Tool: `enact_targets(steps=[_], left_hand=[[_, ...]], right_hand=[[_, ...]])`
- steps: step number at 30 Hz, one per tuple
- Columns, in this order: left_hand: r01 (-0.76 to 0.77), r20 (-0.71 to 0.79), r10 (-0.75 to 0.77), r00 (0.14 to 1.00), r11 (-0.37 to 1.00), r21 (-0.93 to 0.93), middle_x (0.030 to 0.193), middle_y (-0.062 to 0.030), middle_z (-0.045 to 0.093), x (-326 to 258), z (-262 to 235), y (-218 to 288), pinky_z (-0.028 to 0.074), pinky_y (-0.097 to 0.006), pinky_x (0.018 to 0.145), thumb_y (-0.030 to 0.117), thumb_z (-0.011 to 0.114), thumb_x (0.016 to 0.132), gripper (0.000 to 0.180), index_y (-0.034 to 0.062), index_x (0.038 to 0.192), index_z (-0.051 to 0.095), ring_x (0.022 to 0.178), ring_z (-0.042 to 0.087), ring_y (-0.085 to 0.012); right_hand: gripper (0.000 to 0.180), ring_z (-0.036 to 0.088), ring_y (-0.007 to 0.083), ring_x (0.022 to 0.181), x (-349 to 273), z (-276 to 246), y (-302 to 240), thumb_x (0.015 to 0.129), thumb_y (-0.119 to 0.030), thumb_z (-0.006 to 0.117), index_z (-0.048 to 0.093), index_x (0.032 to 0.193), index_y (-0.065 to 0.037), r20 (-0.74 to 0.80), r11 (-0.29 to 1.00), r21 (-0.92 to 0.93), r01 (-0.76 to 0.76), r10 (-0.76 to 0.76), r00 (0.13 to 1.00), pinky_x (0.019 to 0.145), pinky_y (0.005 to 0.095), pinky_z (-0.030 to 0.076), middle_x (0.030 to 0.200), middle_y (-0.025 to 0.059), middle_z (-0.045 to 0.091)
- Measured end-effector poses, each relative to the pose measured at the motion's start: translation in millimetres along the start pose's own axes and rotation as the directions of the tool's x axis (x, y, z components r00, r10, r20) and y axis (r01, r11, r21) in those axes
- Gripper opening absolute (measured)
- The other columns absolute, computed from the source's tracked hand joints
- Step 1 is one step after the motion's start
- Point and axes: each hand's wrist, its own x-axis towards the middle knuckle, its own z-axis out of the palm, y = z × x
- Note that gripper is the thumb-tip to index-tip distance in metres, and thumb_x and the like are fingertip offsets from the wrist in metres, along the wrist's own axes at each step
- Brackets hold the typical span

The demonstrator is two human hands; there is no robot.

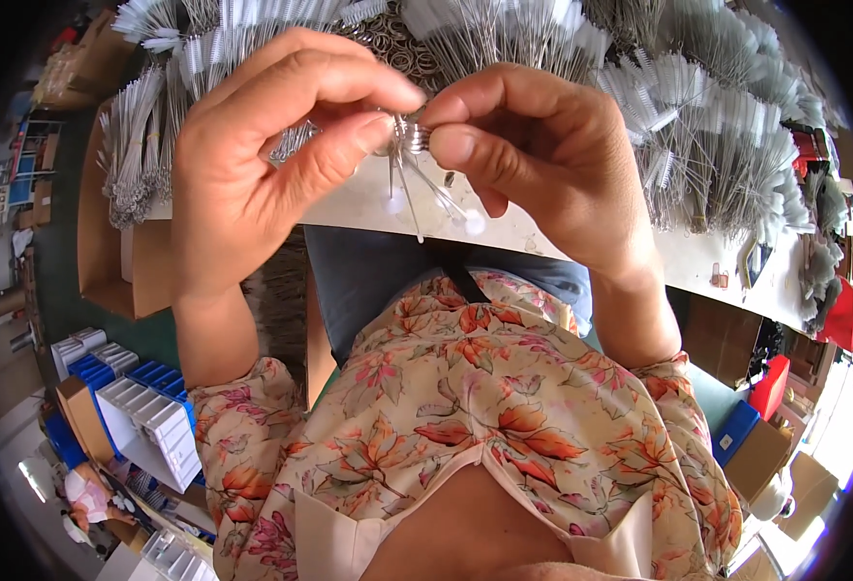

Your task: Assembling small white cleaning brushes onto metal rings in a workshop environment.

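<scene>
Above the table's near edge, both my hands meet at a small bunch of thin wire brushes. Thumb and forefinger of my left hand pinch the looped wire ends from one side. From the other side my right hand grips the same loops between thumb and fingers. Several wire stems hang below the fingertips, some with pale, blurred tips. Whether a ring passes through the loops is hidden by my fingers. Just beyond my hands lies a heap of metal split rings.
Bundles of wire brushes with white bristles crowd the white table, more of them on the right and left. An open cardboard box stands at the left. Farther down are white and blue plastic bins.
</scene>
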Motion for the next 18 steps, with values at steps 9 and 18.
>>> enact_targets(steps=[9,18], left_hand=[[0.38,-0.041,-0.477,0.878,0.745,-0.548,0.077,0.0007,0.053,-19.8,7.5,-1.7,0.034,-0.018,0.052,0.014,0.052,0.09,0.016,0.0015,0.1,0.056,0.058,0.04,-0.0031],[0.404,-0.061,-0.614,0.787,0.587,-0.702,0.07,-0.0024,0.053,-61.0,-5.3,17.5,0.033,-0.016,0.043,0.013,0.051,0.091,0.016,-0.0012,0.095,0.055,0.051,0.04,-0.0021]], right_hand=[[0.013,0.049,0.003,0.057,7.3,6.0,8.1,0.082,-0.011,0.064,0.062,0.09,0.0,0.03,0.99,0.103,-0.092,0.089,0.996,0.05,0.0173,0.041,0.072,-0.0009,0.059],[0.011,0.049,0.0038,0.055,11.3,40.0,16.8,0.082,-0.006,0.064,0.062,0.089,0.001,0.181,0.992,0.111,-0.053,0.032,0.983,0.05,0.0174,0.04,0.069,-0.0004,0.059]])
